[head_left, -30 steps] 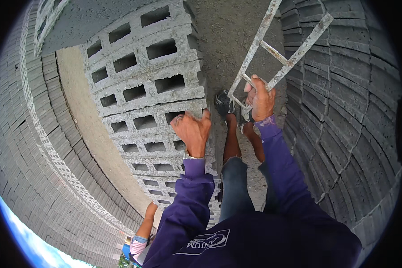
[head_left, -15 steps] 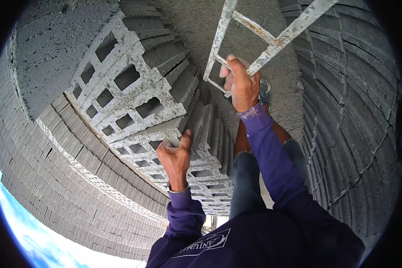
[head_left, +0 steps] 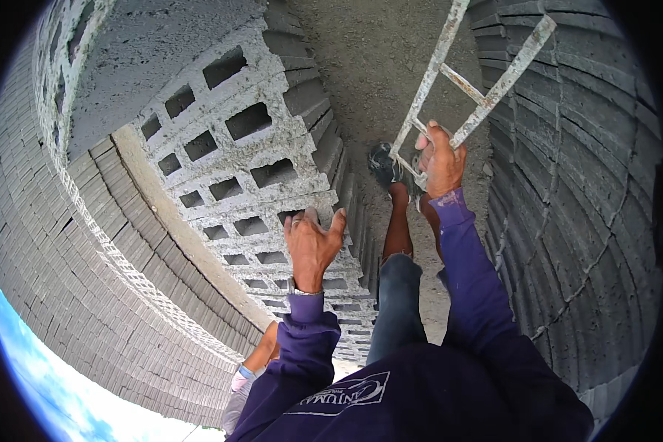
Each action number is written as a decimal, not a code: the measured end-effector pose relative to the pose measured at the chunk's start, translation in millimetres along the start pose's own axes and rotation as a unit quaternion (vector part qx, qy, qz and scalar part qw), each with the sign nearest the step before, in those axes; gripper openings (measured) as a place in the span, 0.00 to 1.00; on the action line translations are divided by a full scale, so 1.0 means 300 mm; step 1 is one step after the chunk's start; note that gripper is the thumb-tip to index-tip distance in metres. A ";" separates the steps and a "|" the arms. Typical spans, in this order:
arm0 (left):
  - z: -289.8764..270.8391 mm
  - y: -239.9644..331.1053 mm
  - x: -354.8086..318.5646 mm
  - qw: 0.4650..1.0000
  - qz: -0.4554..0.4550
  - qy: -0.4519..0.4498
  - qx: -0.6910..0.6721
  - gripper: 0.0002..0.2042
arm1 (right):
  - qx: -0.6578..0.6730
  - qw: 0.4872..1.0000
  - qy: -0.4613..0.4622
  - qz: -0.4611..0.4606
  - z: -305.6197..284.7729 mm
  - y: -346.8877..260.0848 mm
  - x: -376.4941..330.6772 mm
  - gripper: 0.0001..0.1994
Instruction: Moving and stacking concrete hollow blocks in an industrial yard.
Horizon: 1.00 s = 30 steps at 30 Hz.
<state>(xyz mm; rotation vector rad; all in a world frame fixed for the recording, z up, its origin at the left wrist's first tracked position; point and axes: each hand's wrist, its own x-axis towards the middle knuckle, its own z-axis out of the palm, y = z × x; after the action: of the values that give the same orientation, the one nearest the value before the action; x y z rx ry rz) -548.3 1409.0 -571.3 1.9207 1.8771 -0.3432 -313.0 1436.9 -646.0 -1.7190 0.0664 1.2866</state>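
Note:
My right hand (head_left: 443,163) is closed round the narrow end of a rusty, white-spattered metal frame (head_left: 485,103). Two long bars joined by crosspieces form this frame, and it points up and away from me over the ground. On my left, a long row of grey hollow concrete blocks (head_left: 302,146) stands stacked, rectangular holes facing up. My left hand (head_left: 314,239) lies on these blocks, thumb apart from the fingers, fingertips by one of the holes. A wristband circles my left wrist. It cannot be seen how far those fingertips reach into the hole.
A higher block stack (head_left: 166,55) rises at the far left, with a long wall of stacked blocks (head_left: 74,272) beyond. Another tall stack (head_left: 574,191) curves along my right. Gritty ground (head_left: 368,66) runs between. Another person's arm (head_left: 264,350) shows at lower left.
The view has shifted, and the blocks sit farther right. My right hand and the metal frame have moved right and slightly down. My left fingers have uncurled somewhat. Another person's arm has come into view.

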 end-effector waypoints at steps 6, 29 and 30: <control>-0.214 0.086 0.112 0.972 -0.042 0.203 -0.114 0.24 | -0.004 1.000 -0.004 -0.019 -0.029 -0.151 -0.100 0.19; -0.047 0.077 0.236 0.973 -0.099 0.135 -0.158 0.20 | -0.093 0.948 -0.225 -0.206 0.455 -0.493 -0.436 0.22; -0.042 0.070 0.239 0.972 -0.111 0.144 -0.147 0.21 | -0.047 0.956 -0.212 -0.197 0.438 -0.478 -0.411 0.22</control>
<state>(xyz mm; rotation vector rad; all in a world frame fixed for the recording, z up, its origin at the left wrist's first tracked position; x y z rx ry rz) -525.3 1478.7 -590.7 1.6337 2.1925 0.1543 -384.3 1549.6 -458.4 -1.4033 -0.5679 1.3370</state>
